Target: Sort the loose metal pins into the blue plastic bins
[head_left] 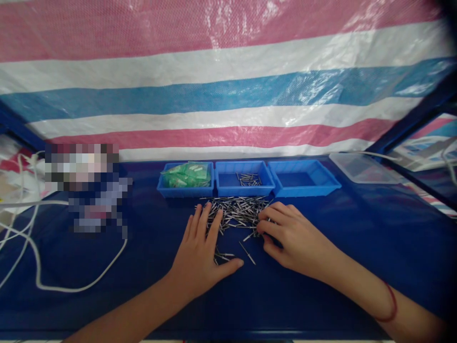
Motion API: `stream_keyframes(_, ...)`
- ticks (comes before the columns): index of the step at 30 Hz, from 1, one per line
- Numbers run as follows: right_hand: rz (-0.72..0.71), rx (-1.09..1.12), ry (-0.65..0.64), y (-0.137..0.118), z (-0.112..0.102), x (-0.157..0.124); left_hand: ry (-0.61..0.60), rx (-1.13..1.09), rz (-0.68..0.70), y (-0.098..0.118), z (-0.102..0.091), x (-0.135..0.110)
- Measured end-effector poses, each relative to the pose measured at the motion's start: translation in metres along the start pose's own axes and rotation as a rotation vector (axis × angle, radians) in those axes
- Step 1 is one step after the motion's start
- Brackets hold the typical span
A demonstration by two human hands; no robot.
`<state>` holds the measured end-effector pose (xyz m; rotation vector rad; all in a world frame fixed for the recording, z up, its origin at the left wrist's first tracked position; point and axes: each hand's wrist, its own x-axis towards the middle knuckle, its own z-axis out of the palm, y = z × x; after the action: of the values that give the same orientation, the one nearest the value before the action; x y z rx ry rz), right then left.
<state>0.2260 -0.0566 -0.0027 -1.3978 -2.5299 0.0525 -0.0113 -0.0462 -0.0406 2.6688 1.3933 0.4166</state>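
A loose pile of thin metal blind rivets (239, 212) lies on the blue tabletop, in front of three blue bins. My left hand (200, 247) rests flat with its fingers spread over the pile's left side, thumb stretched to the right. A few rivets (223, 256) lie beside its palm, between thumb and forefinger. One single rivet (247, 253) lies apart between my two hands. At the right edge of the pile my right hand (293, 233) is curled, its fingertips down among the rivets. What those fingertips hold, if anything, is hidden.
The left bin (185, 191) holds green plastic bags, the middle bin (228, 187) several rivets. The right bin (303, 190) stands beside them. A translucent lid (364, 167) lies at the back right. White cables (71, 289) and blurred-out items occupy the left. Striped sheeting (228, 95) hangs behind.
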Motion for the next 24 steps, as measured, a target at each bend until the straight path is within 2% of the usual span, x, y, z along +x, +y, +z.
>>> stream_keyframes(7,-0.1,0.108,-0.138,0.014,-0.01,0.002,0.089,-0.013,-0.011,0.019,0.013,0.018)
stream_keyframes(16,-0.173,0.096,-0.178,0.019,-0.002,0.014,0.109,-0.106,0.029,0.032,0.02,0.043)
stream_keyframes(21,-0.207,0.311,-0.196,0.03,-0.007,0.019,0.154,-0.192,0.027,0.03,0.02,0.043)
stream_keyframes(24,-0.138,0.516,-0.106,0.033,-0.013,0.023,0.271,-0.293,0.042,0.026,0.013,0.045)
